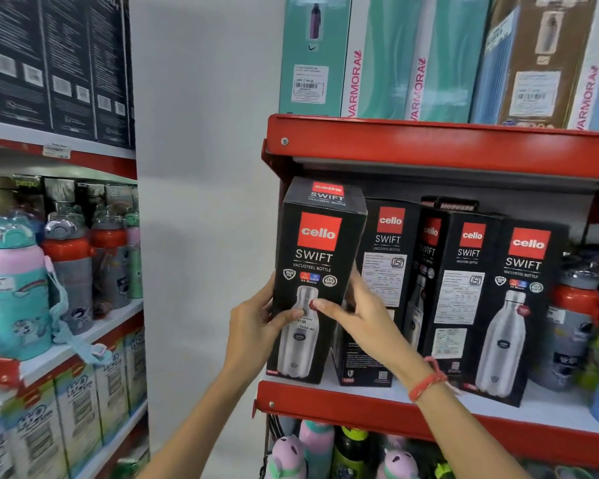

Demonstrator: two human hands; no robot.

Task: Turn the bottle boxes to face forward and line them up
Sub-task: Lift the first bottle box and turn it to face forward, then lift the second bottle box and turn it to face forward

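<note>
Black bottle boxes with a red logo stand on the middle red shelf (325, 402). The leftmost box (320, 257) shows its front with the steel bottle picture. My left hand (256, 323) grips its left side and my right hand (353, 316) grips its right side, thumbs on the front. The second box (388, 257) and the third box (464, 281) show their text sides. A narrow box (427, 257) sits between them, angled. The rightmost box (523, 305) faces front, slightly turned.
Teal and brown boxes (377, 57) fill the shelf above. Loose bottles (574, 305) stand to the right of the black boxes. Pink and green bottles (312, 447) sit on the shelf below. A second rack (66, 271) of bottles stands at the left.
</note>
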